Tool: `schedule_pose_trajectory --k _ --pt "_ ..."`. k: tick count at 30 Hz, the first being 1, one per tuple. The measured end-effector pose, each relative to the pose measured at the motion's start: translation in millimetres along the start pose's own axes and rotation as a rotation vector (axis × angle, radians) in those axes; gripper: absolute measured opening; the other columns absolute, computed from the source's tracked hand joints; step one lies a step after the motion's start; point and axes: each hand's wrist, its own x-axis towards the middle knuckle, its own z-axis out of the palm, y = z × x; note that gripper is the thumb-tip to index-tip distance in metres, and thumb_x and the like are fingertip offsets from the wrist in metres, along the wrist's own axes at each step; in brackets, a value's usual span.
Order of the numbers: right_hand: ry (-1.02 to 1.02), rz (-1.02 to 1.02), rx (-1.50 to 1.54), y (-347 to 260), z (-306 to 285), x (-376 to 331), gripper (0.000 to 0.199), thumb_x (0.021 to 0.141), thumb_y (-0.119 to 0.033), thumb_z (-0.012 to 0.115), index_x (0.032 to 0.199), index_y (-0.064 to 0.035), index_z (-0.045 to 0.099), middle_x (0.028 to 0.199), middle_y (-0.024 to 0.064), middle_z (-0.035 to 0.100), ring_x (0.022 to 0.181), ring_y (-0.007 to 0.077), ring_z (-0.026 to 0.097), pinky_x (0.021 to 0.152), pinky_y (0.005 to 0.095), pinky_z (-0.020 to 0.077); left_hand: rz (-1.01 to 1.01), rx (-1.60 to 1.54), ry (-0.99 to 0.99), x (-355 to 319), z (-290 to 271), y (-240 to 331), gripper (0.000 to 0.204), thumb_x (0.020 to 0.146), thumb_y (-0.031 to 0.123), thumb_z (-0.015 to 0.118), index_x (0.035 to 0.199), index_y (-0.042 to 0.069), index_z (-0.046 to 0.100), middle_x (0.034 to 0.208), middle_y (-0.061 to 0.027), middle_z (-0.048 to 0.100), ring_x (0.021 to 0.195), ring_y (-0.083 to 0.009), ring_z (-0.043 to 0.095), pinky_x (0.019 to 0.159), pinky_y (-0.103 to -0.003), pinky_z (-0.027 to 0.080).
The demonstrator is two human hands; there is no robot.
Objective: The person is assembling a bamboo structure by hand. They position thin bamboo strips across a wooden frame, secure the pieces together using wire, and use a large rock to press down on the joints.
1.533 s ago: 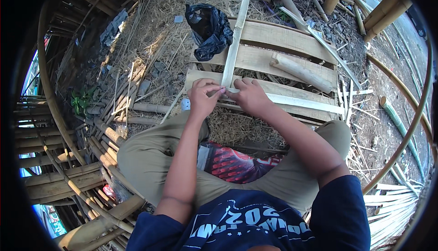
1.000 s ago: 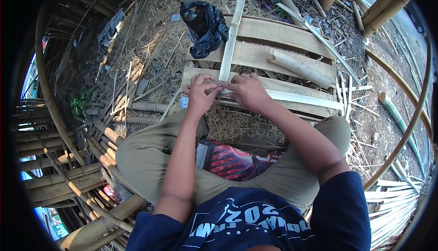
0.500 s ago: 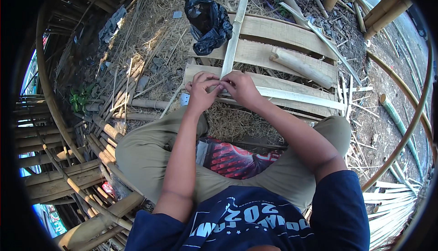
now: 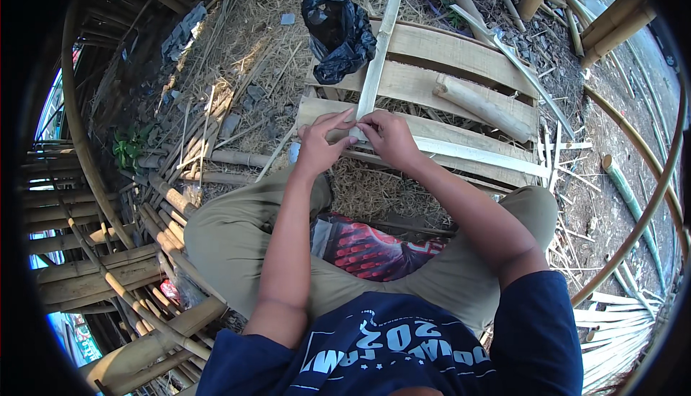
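Note:
I sit cross-legged on the ground over flat bamboo planks (image 4: 461, 54). A long pale bamboo strip (image 4: 380, 40) runs away from me, its near end between my two hands. My left hand (image 4: 322, 144) pinches that near end from the left. My right hand (image 4: 389, 137) grips it from the right, fingers curled over it. A second pale strip (image 4: 489, 157) lies crosswise under my right hand and reaches to the right. The exact spot where the two strips meet is hidden by my fingers.
A crumpled black plastic bag (image 4: 337, 33) lies beyond my hands. A short round bamboo piece (image 4: 484, 107) rests on the planks. Dry straw and bamboo offcuts (image 4: 237, 58) cover the ground; bamboo poles (image 4: 108, 266) are stacked at my left. A red patterned cloth (image 4: 374, 248) lies between my legs.
The upright strip's far end has swung slightly left and back right while my hands stayed at its near end, shifting their grip a little.

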Motion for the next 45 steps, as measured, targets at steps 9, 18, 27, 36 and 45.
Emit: schedule_pose_trajectory --k 9,18,27,36,45 --pt "0.000 -0.099 -0.004 5 0 2 0.012 0.091 -0.011 0.073 0.097 -0.0007 0.076 0.089 0.0177 0.072 0.086 0.0369 0.068 0.079 0.0459 0.0543 0.055 -0.015 0.054 1 3 2 0.044 0.080 0.011 0.087 0.122 0.011 0.076 0.126 -0.0119 0.074 0.121 -0.0259 0.069 0.109 -0.040 0.049" --pt "-0.039 -0.066 0.022 2 0 2 0.013 0.091 -0.011 0.074 0.097 0.0001 0.076 0.089 0.0171 0.072 0.085 0.0356 0.068 0.078 0.0450 0.0546 0.078 -0.029 0.168 -1 22 -12 0.020 0.082 0.026 0.086 0.099 0.017 0.084 0.115 0.0002 0.079 0.126 -0.0204 0.064 0.107 -0.046 0.029" --pt "-0.045 -0.068 0.061 0 -4 2 0.012 0.089 -0.009 0.076 0.095 0.0011 0.076 0.091 0.0171 0.072 0.088 0.0356 0.067 0.080 0.0446 0.0541 0.056 0.108 0.259 -5 29 1 0.013 0.082 0.018 0.084 0.095 0.016 0.083 0.111 0.0014 0.079 0.126 -0.0179 0.065 0.107 -0.043 0.029" --pt "-0.034 -0.067 -0.045 -15 -30 16 0.019 0.089 -0.016 0.080 0.102 -0.0015 0.076 0.102 0.0148 0.073 0.093 0.0319 0.070 0.083 0.0407 0.0561 0.036 0.112 0.264 -9 31 0 0.013 0.084 0.025 0.084 0.092 0.015 0.083 0.122 0.0000 0.076 0.121 -0.0162 0.066 0.105 -0.041 0.029" --pt "0.149 -0.143 -0.607 -34 -97 65 0.100 0.071 -0.026 0.092 0.155 -0.0099 0.039 0.143 0.0233 0.053 0.126 0.0422 0.056 0.102 0.0503 0.0507 0.007 0.034 0.276 -5 34 -5 0.016 0.082 0.032 0.086 0.091 0.020 0.085 0.123 0.0038 0.073 0.124 -0.0099 0.060 0.106 -0.039 0.023"
